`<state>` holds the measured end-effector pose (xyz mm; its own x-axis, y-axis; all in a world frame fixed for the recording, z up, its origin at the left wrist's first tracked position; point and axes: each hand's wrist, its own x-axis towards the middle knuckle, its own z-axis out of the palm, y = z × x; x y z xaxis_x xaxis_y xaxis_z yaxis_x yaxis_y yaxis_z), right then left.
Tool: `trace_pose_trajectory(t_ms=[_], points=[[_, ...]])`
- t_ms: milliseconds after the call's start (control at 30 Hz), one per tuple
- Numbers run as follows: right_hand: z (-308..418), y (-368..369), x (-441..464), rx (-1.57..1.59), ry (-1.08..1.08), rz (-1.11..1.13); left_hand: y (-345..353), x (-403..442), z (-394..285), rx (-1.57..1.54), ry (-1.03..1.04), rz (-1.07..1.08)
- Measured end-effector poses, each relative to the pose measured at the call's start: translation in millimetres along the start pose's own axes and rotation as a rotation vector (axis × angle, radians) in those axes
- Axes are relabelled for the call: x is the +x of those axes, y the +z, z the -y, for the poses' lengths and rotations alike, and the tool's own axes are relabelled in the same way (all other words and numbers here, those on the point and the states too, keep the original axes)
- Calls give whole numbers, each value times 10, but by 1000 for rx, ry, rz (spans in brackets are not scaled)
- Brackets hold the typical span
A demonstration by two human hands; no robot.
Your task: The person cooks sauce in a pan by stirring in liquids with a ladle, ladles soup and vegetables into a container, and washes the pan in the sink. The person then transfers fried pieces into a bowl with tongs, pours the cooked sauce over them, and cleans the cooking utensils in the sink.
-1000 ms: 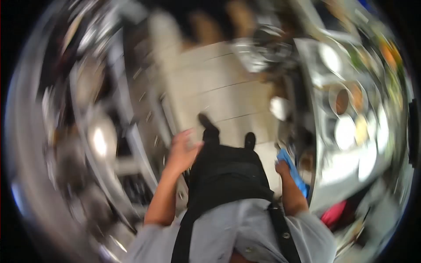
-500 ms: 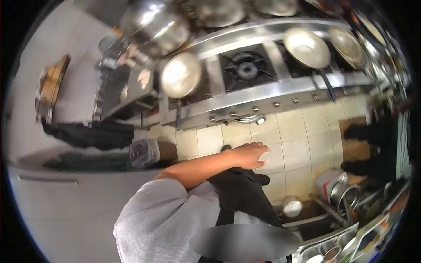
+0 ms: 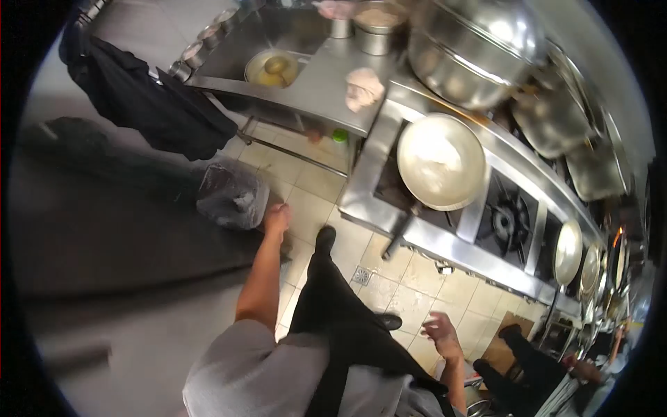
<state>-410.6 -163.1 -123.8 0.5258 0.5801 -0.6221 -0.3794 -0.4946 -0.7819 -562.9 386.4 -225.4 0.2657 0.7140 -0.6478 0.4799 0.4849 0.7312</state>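
My left hand [image 3: 278, 219] hangs low at the left, close to a bin [image 3: 233, 197] lined with a clear plastic bag. I cannot tell whether the two touch. Its fingers look curled together, with nothing visible in them. Lower right, my right hand [image 3: 442, 333] is above the tiled floor with its fingers bent and apart, holding nothing. The nearest pan, a large pale wok [image 3: 442, 161], sits on the stove [image 3: 455, 233] with its dark handle pointing toward me, out of reach of both hands.
A steel counter [image 3: 321, 90] carries a crumpled cloth [image 3: 363, 89] and a bowl of yellowish liquid with a ladle [image 3: 276, 66]. A large steel pot [image 3: 472, 52] stands behind the wok. Dark cloth [image 3: 149, 97] hangs at the left. Another person's dark-clad legs [image 3: 517, 368] are at lower right.
My view has turned left, bringing the counter and bin closer. My left hand has moved from in front of me to the left and its fingers have curled. My right hand has come into view.
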Motion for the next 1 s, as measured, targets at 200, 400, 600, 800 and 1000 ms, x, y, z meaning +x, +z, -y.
trace_pose_trajectory(t_ms=[200,400,600,800,1000], points=[[1944,2506,2299,29,21,669,-430,2123,1422,262,-490,-24],[1880,3901,5673,198,-121,219,-1041,2492,1338,-32,-365,-127],[2118,3687,7417,580,-32,-288,-1143,2884,1665,-486,-416,-227],[2054,3371,7974,521,-119,-337,-706,2818,1277,-242,-453,75],[2092,3281,8239,468,-168,-334,-419,2833,1874,-334,-384,-40]])
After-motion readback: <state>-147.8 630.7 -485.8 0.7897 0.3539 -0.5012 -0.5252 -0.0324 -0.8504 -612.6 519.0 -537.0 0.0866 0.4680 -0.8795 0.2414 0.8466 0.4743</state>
